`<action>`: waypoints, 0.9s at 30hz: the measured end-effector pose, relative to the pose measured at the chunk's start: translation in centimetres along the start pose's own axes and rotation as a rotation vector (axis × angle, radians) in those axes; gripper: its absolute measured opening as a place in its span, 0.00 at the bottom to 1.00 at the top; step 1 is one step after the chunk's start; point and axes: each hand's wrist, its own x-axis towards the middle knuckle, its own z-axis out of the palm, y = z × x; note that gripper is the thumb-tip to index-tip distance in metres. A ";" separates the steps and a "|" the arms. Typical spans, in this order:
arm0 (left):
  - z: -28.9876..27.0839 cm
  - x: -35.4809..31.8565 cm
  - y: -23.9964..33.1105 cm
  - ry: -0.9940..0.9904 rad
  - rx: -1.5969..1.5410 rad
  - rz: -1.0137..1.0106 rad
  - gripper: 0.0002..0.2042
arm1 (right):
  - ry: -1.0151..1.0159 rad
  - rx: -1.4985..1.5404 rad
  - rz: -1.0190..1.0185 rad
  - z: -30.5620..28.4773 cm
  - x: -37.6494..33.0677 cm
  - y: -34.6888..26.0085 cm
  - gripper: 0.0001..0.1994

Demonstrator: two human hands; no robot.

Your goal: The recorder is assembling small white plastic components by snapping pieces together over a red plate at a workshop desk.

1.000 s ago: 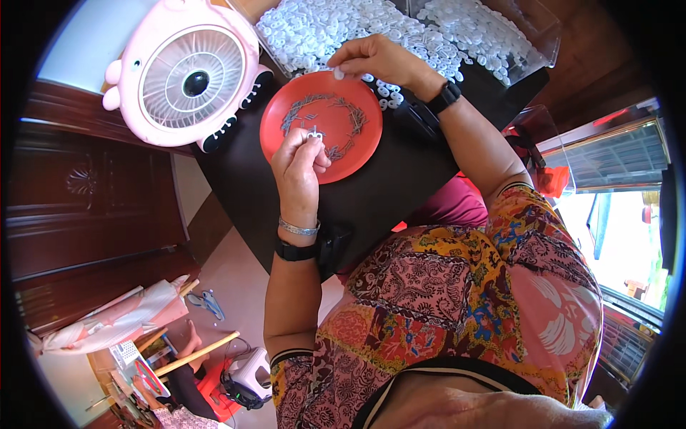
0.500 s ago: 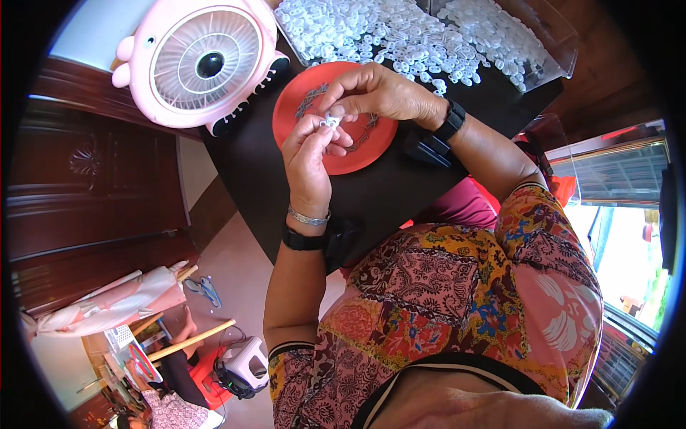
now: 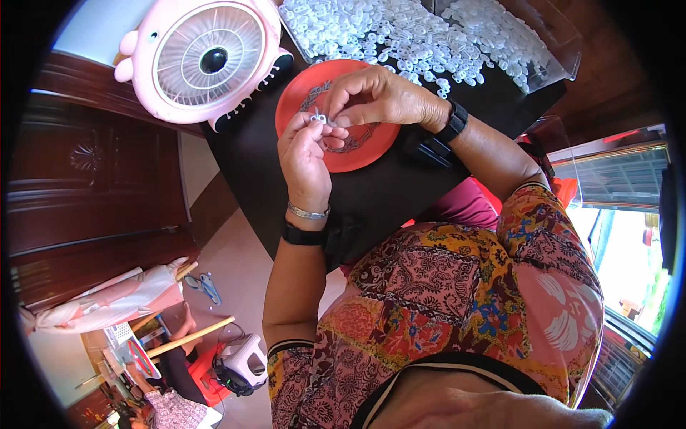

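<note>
Both of our hands meet above the red plate (image 3: 357,146) near the desk's (image 3: 386,193) far edge. We judge this a joining step. Our left hand (image 3: 309,154) pinches a small white piece (image 3: 319,118) at its fingertips; our right hand (image 3: 379,96) closes on it from above. Next calls for steady pressing together. Loose white pieces (image 3: 414,39) lie heaped beyond the plate.

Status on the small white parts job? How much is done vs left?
Done: some small dark pieces lie in a ring on the red plate; how many, I can't tell. In hand: the left hand and right hand meet over the plate, pinching one small white piece between fingertips. Left: a large heap of white pieces lies in the clear tray beyond the plate, so most appears undone.
</note>
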 end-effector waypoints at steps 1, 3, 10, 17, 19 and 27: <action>0.0 0.0 -0.1 -0.003 0.033 0.018 0.08 | 0.000 0.001 0.000 0.1 0.0 0.0 0.07; 0.1 -0.1 -0.2 -0.006 0.065 0.035 0.08 | 0.075 0.064 0.058 0.4 0.0 0.0 0.07; 0.1 -0.1 -0.3 0.024 0.108 0.072 0.08 | 0.109 0.085 0.279 0.5 -0.1 -0.6 0.06; 0.5 -0.2 0.1 -0.002 0.228 0.069 0.07 | 0.186 0.120 0.206 -0.1 0.0 0.3 0.07; 0.6 -0.3 -0.1 0.010 0.232 0.054 0.07 | 0.234 0.120 0.215 -0.3 0.0 -0.2 0.08; 0.8 -0.2 -0.3 0.033 0.276 0.001 0.07 | 0.245 0.159 0.169 0.6 0.0 -0.2 0.07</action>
